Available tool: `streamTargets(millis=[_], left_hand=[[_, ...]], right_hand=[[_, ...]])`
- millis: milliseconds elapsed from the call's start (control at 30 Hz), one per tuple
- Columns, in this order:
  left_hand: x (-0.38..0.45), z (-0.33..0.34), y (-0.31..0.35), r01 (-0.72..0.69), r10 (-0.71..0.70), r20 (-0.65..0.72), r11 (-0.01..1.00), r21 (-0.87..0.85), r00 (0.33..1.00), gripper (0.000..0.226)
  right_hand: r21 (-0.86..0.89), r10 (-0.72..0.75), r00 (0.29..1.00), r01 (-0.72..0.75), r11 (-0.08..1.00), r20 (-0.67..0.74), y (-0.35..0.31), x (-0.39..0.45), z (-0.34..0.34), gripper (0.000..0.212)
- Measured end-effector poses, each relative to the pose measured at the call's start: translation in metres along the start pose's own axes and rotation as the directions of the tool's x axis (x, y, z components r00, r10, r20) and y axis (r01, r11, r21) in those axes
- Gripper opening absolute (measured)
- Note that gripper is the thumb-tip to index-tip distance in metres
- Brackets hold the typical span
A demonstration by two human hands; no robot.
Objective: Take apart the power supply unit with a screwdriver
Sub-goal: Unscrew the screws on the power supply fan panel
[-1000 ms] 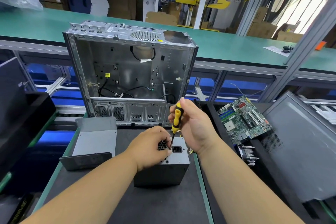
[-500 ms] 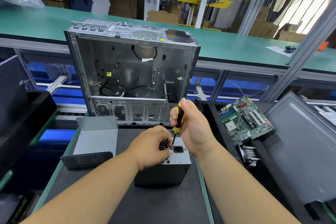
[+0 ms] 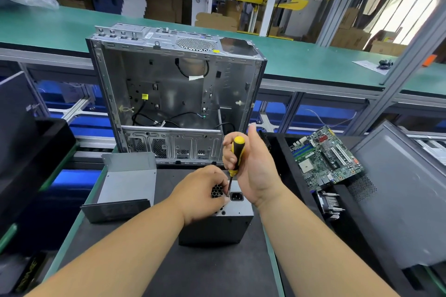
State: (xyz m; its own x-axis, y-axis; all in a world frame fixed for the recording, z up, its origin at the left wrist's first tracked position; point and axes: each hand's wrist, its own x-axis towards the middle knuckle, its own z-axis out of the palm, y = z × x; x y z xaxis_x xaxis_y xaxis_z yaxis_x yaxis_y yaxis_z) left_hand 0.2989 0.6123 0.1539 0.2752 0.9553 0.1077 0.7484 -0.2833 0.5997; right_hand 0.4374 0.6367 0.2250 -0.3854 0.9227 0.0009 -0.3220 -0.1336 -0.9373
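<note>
The left hand (image 3: 201, 194) grips the grey metal power supply box (image 3: 218, 224) so it stays steady; the right hand (image 3: 251, 167) grasps the yellow-black screwdriver (image 3: 236, 154) upright, probably to loosen a screw

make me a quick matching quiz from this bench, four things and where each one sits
Things:
1. screwdriver
2. power supply unit
3. motherboard
4. empty computer case

Places:
A. standing open at the back of the mat
B. lying to the right of the hands
C. gripped in the right hand
D. under the left hand

Pairs: 1-C, 2-D, 3-B, 4-A
</note>
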Motion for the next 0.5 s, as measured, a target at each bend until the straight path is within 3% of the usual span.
streamTargets(millis=[100, 267, 500], left_hand=[[0.0, 0.0, 0.0, 0.003, -0.003, 0.001, 1.0, -0.009, 1.0, 0.012], [0.0, 0.001, -0.001, -0.002, 0.002, 0.0, 1.0, -0.012, 1.0, 0.008], [-0.002, 0.002, -0.002, 0.019, -0.019, 0.004, 1.0, -0.009, 1.0, 0.009]], right_hand=[[-0.048, 0.001, 1.0, -0.001, 0.999, 0.004, -0.001, -0.001, -0.004, 0.03], [-0.062, -0.024, 0.999, 0.022, 0.998, -0.031, -0.006, -0.002, -0.014, 0.025], [0.023, 0.0, 0.998, 0.002, 1.0, -0.057, -0.006, -0.001, -0.009, 0.052]])
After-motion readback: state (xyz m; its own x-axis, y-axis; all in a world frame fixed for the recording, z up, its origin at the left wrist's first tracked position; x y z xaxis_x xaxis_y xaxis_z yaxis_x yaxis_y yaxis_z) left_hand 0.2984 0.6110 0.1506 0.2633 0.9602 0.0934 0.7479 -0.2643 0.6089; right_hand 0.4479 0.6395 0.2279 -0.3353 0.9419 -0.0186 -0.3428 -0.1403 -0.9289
